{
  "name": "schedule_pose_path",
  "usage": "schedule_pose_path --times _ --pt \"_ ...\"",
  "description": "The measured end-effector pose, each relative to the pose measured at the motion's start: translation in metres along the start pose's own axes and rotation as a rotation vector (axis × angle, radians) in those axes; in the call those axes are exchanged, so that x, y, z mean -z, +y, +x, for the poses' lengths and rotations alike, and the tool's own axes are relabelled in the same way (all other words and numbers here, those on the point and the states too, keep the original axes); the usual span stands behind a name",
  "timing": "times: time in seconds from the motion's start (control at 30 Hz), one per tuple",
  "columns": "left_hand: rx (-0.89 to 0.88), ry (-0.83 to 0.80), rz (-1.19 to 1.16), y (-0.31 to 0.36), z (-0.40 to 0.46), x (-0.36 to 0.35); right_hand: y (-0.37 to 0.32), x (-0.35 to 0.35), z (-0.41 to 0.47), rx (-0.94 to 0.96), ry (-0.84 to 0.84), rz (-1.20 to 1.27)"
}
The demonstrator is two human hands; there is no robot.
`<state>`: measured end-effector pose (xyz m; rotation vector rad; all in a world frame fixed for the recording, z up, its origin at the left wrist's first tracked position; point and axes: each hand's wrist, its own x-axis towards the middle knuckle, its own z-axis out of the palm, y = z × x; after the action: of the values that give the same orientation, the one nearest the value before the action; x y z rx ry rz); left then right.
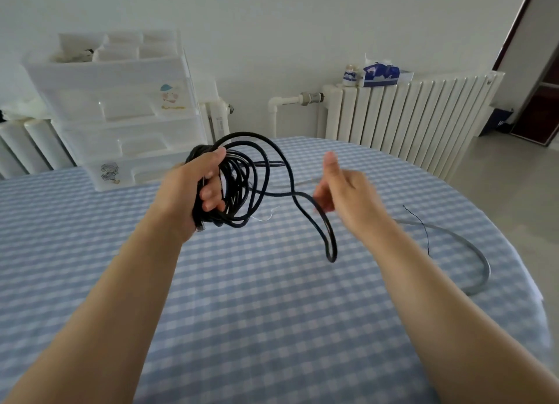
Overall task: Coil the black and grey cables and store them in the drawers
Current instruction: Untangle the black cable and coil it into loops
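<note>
From the head camera, the person stood at a round table (272, 328) covered with a blue and white checked cloth. The left hand (189, 198) was raised above the table, fingers curled around a bundle of loops of the black cable (242, 173), gripping it firmly; a small plug end hung below the palm. From the bundle, one loose strand ran toward 3 o'clock and dropped in a long loop toward the cloth. The right hand (348, 191) was blurred; it seemed to pinch this strand between thumb and fingers, the thumb pointing up, but I could not tell this for certain.

The grey cable (472, 252) lay flat on the table at about 3 o'clock from the hands, curving in a wide arc near the table edge. A thin dark thread (423, 228) lay across it.

At 11 o'clock, a white plastic unit of drawers (121, 107) stood on the far side of the table. At 1 o'clock, a white radiator (408, 119) stood against the wall, with a tissue pack (381, 75) and a small jar (351, 75) on top.
</note>
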<state>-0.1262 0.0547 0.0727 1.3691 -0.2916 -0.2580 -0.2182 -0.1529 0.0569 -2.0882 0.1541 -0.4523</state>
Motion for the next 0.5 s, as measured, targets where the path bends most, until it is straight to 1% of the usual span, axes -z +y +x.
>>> schedule_pose_path --times 0.03,0.07,0.1,0.17,0.2,0.23,0.27,0.37,0.4,0.43,0.5 --pt "0.005 -0.044 0.011 0.0015 -0.0009 0.0009 0.0036 -0.001 0.0029 0.061 0.115 0.021" --pt "0.008 -0.085 0.021 0.002 -0.0016 0.0011 0.0065 -0.0018 0.0042 0.121 0.151 0.033" --pt "0.011 -0.126 0.021 0.0028 -0.0026 0.0008 0.0077 -0.0016 0.0048 0.148 0.089 0.031" --pt "0.022 -0.187 -0.01 0.0026 -0.0044 -0.0015 0.0105 -0.0041 0.0063 0.125 -0.161 0.059" --pt "0.03 -0.202 -0.026 0.0025 -0.0048 -0.0027 0.0113 -0.0048 0.0064 0.092 -0.254 0.135" --pt "0.035 -0.206 -0.029 0.0027 -0.0051 -0.0039 0.0124 -0.0051 0.0058 0.067 -0.305 0.227" --pt "0.038 -0.2 -0.017 0.0024 -0.005 -0.0043 0.0109 -0.005 0.0046 0.057 -0.317 0.334" --pt "0.052 -0.174 0.04 0.0012 -0.0037 -0.0023 0.0055 -0.0027 0.0029 0.002 -0.269 0.632" --pt "0.062 -0.185 0.032 0.001 -0.0037 -0.0017 0.0037 -0.0025 0.0033 -0.009 -0.239 0.677" --pt "0.079 -0.21 0.0 0.0012 -0.0036 -0.0012 0.0029 -0.0033 0.0041 -0.006 -0.194 0.643" --pt "0.137 -0.285 -0.113 0.0025 -0.0037 -0.0001 0.0043 -0.0082 0.0049 0.045 -0.073 0.395"
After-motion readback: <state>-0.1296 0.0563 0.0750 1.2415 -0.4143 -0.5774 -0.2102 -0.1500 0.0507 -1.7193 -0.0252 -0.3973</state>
